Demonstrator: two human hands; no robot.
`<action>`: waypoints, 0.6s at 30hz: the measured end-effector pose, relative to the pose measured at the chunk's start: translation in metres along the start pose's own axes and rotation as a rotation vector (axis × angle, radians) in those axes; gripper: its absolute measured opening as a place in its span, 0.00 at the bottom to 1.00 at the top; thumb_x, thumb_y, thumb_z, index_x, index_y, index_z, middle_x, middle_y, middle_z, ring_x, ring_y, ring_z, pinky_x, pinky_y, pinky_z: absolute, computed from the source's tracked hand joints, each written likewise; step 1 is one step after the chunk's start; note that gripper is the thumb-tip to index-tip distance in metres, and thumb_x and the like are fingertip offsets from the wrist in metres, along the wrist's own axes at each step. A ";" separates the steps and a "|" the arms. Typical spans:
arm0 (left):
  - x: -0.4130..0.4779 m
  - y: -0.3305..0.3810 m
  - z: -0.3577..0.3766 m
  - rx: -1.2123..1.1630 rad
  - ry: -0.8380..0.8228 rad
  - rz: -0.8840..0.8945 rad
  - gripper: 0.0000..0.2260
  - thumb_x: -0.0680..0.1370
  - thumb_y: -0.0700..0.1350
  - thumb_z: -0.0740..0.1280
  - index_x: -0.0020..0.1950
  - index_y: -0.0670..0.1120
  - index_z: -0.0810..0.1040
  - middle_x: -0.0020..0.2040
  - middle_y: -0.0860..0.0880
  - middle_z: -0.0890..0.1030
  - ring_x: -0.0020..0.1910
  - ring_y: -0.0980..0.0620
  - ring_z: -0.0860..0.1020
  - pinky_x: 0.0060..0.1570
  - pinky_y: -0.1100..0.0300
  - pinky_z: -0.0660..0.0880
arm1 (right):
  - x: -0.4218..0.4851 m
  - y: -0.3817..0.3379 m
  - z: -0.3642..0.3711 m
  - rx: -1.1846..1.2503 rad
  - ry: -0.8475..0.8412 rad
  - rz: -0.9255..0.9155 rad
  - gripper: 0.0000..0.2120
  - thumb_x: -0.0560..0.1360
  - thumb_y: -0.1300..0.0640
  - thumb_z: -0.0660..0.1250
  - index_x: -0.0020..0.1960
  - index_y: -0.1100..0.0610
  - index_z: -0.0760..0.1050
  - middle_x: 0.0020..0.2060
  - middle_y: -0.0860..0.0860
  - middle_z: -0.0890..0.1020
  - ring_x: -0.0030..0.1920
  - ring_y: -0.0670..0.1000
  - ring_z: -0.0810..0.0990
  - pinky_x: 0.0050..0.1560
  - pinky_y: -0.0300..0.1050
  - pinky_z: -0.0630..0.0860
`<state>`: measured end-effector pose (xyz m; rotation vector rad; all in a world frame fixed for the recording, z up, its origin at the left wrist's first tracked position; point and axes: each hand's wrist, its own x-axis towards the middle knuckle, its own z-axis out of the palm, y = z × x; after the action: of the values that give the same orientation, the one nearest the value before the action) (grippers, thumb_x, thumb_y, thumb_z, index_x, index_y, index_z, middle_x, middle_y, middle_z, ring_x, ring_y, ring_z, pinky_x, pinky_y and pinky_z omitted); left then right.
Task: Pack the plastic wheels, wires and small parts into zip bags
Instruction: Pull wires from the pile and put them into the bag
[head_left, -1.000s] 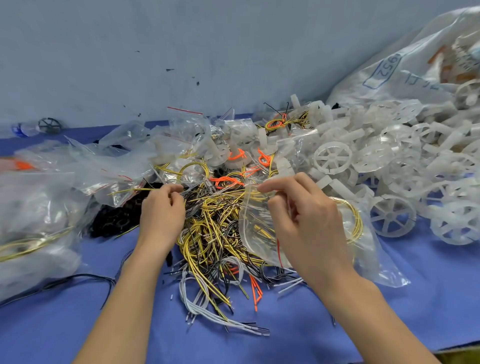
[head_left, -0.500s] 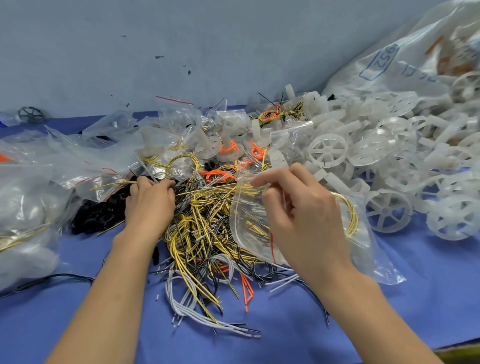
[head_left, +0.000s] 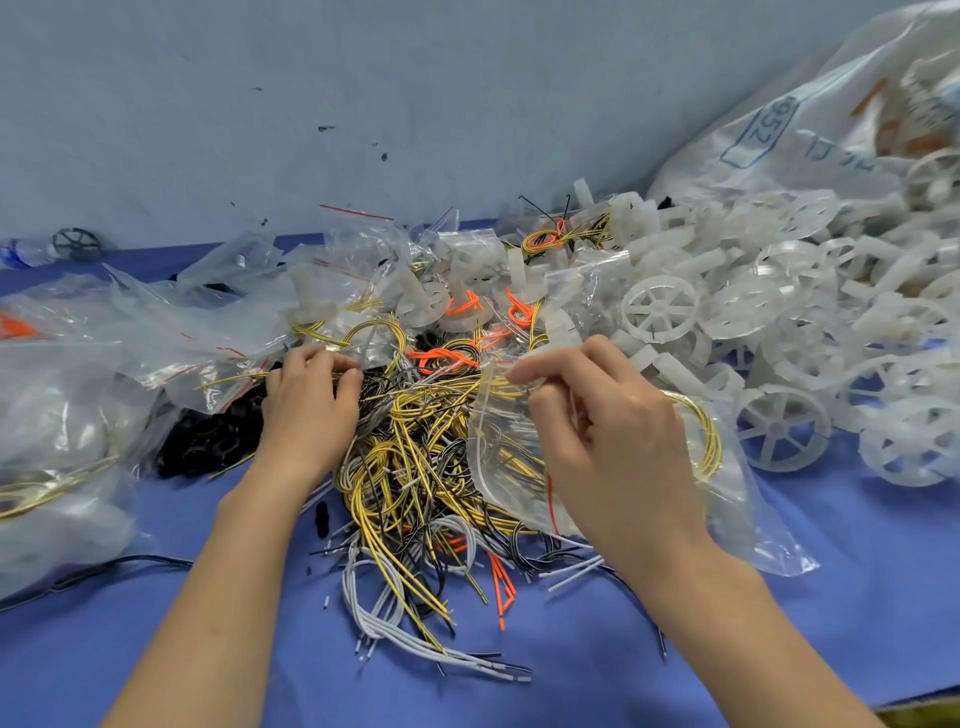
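A tangle of yellow, black, white and orange wires (head_left: 415, 467) lies in the middle of the blue table. My right hand (head_left: 613, 431) pinches the open mouth of a clear zip bag (head_left: 748, 499) that holds a loop of yellow wires (head_left: 701, 441). My left hand (head_left: 306, 410) rests on the left side of the wire pile, its fingers curled around a few yellow wires there. White plastic wheels (head_left: 779, 431) are heaped to the right. Small black parts (head_left: 208, 441) lie left of my left hand.
Clear bags (head_left: 171, 332), some filled, are piled at the left and back. A large printed sack (head_left: 779, 140) spills wheels at the back right. A grey wall closes the back. Bare blue tabletop (head_left: 597, 665) shows at the front.
Both hands stay almost where they were. My left hand has shifted a little among the wires and my right hand keeps its pinch on the bag mouth.
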<state>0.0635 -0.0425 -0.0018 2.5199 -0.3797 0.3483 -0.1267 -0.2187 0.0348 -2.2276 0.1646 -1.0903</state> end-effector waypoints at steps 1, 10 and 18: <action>-0.002 0.005 -0.003 -0.070 0.003 0.028 0.09 0.82 0.50 0.60 0.57 0.48 0.76 0.67 0.49 0.71 0.68 0.45 0.65 0.64 0.48 0.63 | 0.000 0.000 0.000 -0.004 0.002 0.002 0.14 0.76 0.51 0.56 0.48 0.46 0.81 0.39 0.45 0.73 0.31 0.47 0.71 0.31 0.44 0.67; -0.032 0.059 -0.038 -0.652 -0.097 0.138 0.09 0.83 0.48 0.60 0.54 0.53 0.81 0.46 0.61 0.83 0.45 0.67 0.79 0.42 0.77 0.70 | 0.001 0.000 -0.001 -0.004 0.022 0.000 0.14 0.75 0.51 0.56 0.48 0.44 0.81 0.37 0.41 0.69 0.32 0.47 0.71 0.32 0.45 0.67; -0.052 0.075 -0.055 -0.652 -0.037 0.207 0.08 0.81 0.41 0.63 0.51 0.54 0.78 0.46 0.53 0.83 0.43 0.53 0.82 0.49 0.56 0.78 | 0.000 0.002 -0.003 -0.010 0.041 0.020 0.12 0.76 0.51 0.58 0.48 0.45 0.81 0.36 0.40 0.68 0.33 0.47 0.71 0.32 0.42 0.65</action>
<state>-0.0188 -0.0618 0.0625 1.8560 -0.6529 0.2100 -0.1281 -0.2220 0.0350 -2.2088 0.2095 -1.1273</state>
